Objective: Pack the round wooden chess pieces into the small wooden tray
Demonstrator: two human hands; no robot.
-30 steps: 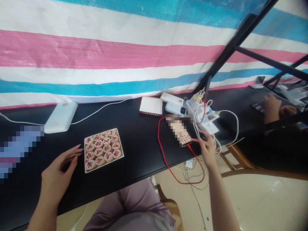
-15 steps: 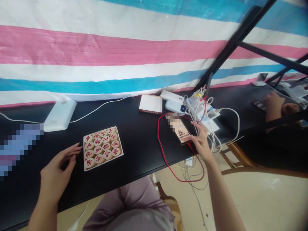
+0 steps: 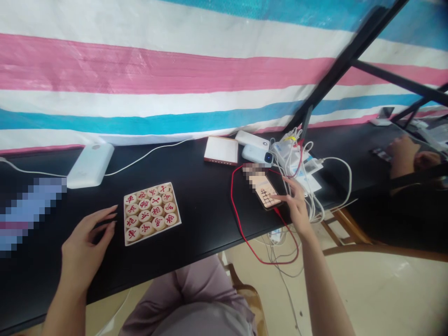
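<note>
A white tray [image 3: 153, 233] of round wooden chess pieces with red characters lies on the black table [image 3: 206, 210]. My left hand [image 3: 86, 245] rests on the table just left of the tray, fingers spread, holding nothing. My right hand [image 3: 297, 200] reaches to a phone [image 3: 266, 192] with a lit screen near the table's front edge; its fingers are stretched out, the fingertips at the phone's right side. A red cable [image 3: 241, 228] loops from the phone over the table edge.
A white power bank [image 3: 90, 165] with a cable lies at the back left. A flat white box [image 3: 220, 150], two more power banks [image 3: 255, 145] and a tangle of white cables [image 3: 301, 163] sit behind the phone. Another person's hands [image 3: 406, 156] are at the far right. A striped tarp hangs behind.
My right hand has shifted a little along the phone's right edge. My left hand has drawn back slightly from the tray. The view has drifted slightly.
</note>
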